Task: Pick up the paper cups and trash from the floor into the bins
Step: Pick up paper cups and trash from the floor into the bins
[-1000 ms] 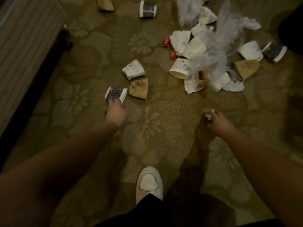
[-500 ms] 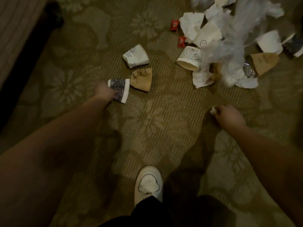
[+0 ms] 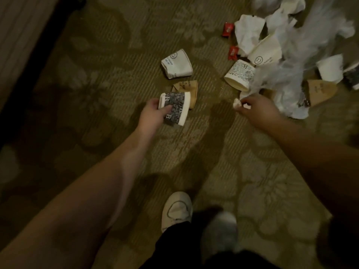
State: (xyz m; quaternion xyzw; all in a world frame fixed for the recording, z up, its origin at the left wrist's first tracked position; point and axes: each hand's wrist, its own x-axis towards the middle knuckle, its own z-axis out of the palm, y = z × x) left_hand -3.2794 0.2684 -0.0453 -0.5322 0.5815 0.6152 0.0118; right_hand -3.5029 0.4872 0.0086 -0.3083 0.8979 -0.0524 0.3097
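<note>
My left hand (image 3: 153, 113) grips a black-and-white patterned paper cup (image 3: 176, 107) just above the carpet. Behind it lies a flattened brown cup (image 3: 189, 88), and further back a crushed white smiley cup (image 3: 176, 64). My right hand (image 3: 256, 110) pinches a small white paper scrap (image 3: 237, 103) at the edge of the trash pile. The pile holds a lettered white cup (image 3: 240, 74), another smiley cup (image 3: 266, 53), crumpled white paper (image 3: 248, 33), a clear plastic bag (image 3: 287, 70), a brown cup (image 3: 321, 91) and two red wrappers (image 3: 227, 29). No bin is in view.
Patterned olive carpet covers the floor. A striped piece of furniture (image 3: 21, 35) with a dark base runs along the left edge. My white shoe (image 3: 176, 209) stands at the bottom centre, with a blurred second shoe (image 3: 219, 230) beside it.
My left hand closed round the patterned cup and lifted it off the carpet. My right hand, still pinching the scrap, moved up to the pile's edge. The view shifted forward.
</note>
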